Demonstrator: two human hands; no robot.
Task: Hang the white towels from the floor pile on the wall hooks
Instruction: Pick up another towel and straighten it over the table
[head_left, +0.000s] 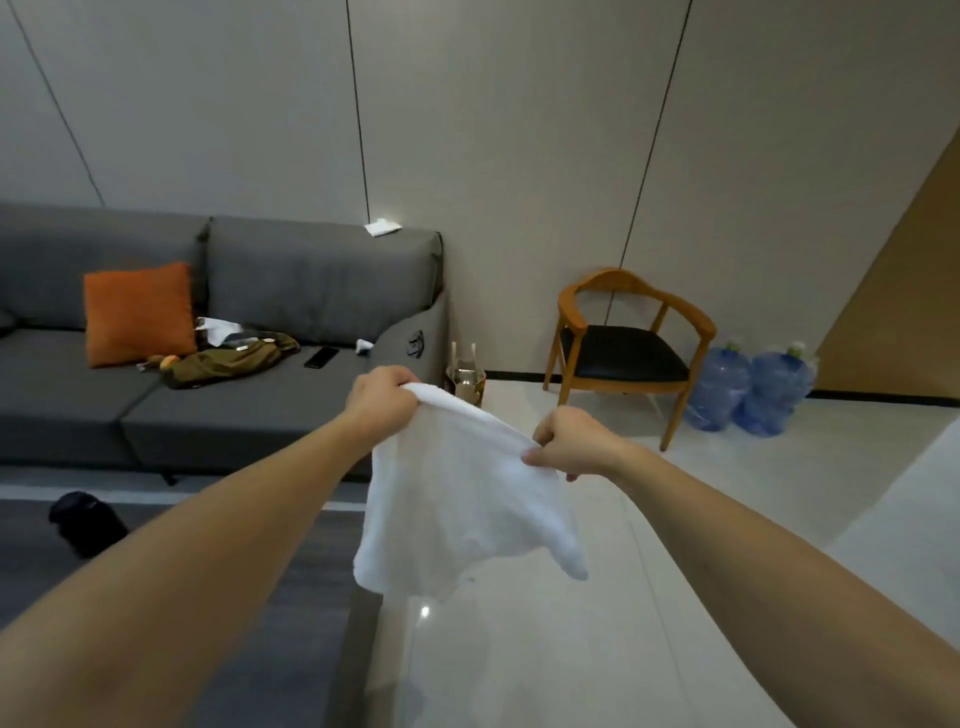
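I hold one white towel (462, 499) up in front of me at mid-frame, stretched by its top edge. My left hand (382, 400) grips the upper left corner and my right hand (569, 441) pinches the upper right corner. The cloth hangs loose below both hands over the pale floor. No wall hooks and no floor pile show in this view. A small folded white cloth (383, 227) lies on top of the sofa's backrest.
A grey sofa (291, 291) stands at the left with an orange cushion (137, 312), an olive garment (234, 358) and a phone (321, 357). A wooden chair (628, 353) and two blue water jugs (748, 387) stand by the far wall. A black object (85, 522) lies on the grey rug.
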